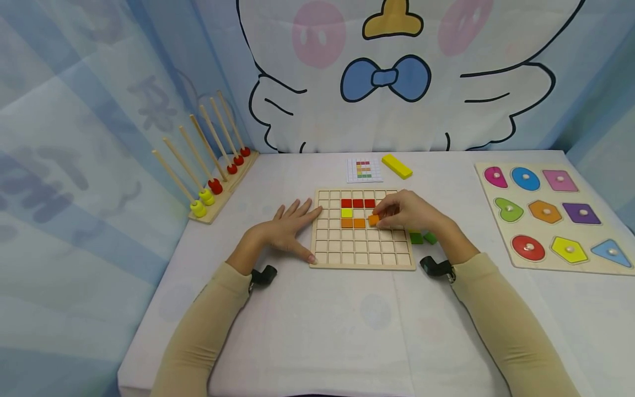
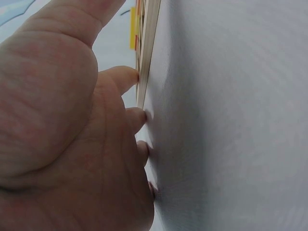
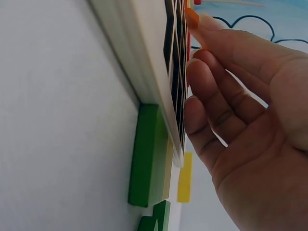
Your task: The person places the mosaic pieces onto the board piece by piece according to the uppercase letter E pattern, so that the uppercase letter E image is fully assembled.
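Note:
My right hand pinches an orange tile between thumb and finger, tilted over the wooden grid board. Two orange tiles lie in the same row, just left of it. Above them sit a yellow tile and a row of red tiles. My left hand rests with fingers spread at the board's left side, thumb at the near corner and index finger at the edge. In the right wrist view, a green block stands against the board's side, below the hand.
Behind the board lie a pattern card and a yellow bar. A peg stand with beads is at the left, a shape puzzle at the right. More green blocks lie beside the right wrist.

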Action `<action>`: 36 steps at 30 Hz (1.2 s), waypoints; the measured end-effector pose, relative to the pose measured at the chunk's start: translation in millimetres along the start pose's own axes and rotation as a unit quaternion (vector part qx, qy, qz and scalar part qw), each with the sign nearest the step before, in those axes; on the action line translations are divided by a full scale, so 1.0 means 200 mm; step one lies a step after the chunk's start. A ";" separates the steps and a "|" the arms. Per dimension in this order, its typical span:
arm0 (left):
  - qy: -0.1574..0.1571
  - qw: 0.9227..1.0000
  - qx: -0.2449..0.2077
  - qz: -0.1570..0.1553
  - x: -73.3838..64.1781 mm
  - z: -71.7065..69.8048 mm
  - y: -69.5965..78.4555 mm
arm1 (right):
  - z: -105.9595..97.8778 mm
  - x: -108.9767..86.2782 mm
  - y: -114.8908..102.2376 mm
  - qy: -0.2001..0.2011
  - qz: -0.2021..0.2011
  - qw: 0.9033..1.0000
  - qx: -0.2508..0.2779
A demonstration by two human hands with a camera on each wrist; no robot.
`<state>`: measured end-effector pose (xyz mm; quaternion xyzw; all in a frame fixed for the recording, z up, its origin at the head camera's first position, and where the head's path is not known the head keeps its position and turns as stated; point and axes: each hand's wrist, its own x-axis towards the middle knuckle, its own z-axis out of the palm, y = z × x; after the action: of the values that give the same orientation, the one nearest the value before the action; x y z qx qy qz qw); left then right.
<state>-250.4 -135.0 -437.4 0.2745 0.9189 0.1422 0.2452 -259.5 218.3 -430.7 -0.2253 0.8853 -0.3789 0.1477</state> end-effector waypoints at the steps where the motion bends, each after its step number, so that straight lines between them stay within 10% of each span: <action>1: 0.000 1.000 0.000 0.000 0.00 0.00 0.00 | 0.00 0.00 0.00 -0.003 0.001 1.000 -0.003; 36: 0.001 1.000 0.004 -0.001 0.01 0.01 -0.01 | 0.04 0.01 -0.01 -0.002 -0.012 0.999 -0.045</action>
<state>-251.8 -135.3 -440.7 0.2745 0.9200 0.1388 0.2430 -257.5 211.2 -433.5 -0.2428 0.8985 -0.3401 0.1346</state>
